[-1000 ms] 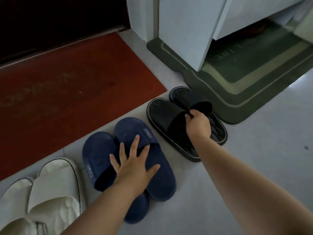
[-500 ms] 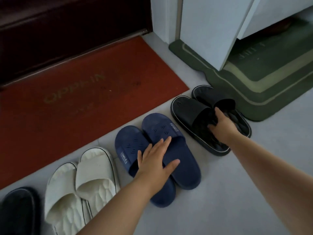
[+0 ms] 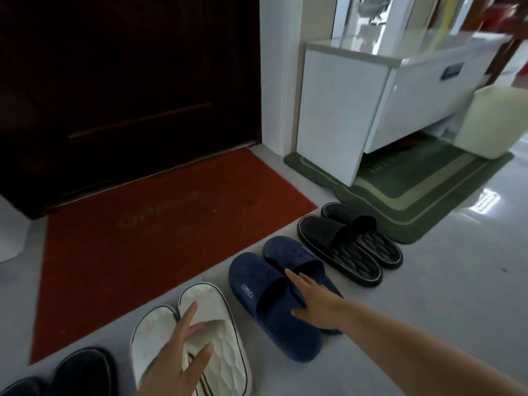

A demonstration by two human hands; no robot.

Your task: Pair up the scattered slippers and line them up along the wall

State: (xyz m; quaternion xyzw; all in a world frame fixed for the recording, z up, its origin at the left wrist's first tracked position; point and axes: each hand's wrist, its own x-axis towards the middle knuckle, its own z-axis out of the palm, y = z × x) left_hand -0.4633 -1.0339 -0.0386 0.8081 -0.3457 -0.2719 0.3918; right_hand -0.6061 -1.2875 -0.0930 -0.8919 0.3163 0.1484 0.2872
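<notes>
We have four pairs in a row on the floor beside the red doormat (image 3: 137, 247): black slippers (image 3: 348, 247), navy slippers (image 3: 274, 292), white slippers (image 3: 200, 332), and a dark pair (image 3: 71, 370) at the frame edge. Our left hand (image 3: 177, 364) lies flat and open on the white pair, gripping nothing; our right hand (image 3: 317, 301) rests open on the navy pair. The row looks nearly finished. A careless sideways push could knock either pair askew or into its neighbour.

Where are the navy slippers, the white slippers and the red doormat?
navy slippers (image 3: 257, 292): head view, strap of the left one.
white slippers (image 3: 208, 304): head view, toe of the right one.
red doormat (image 3: 143, 238): head view, its middle.
</notes>
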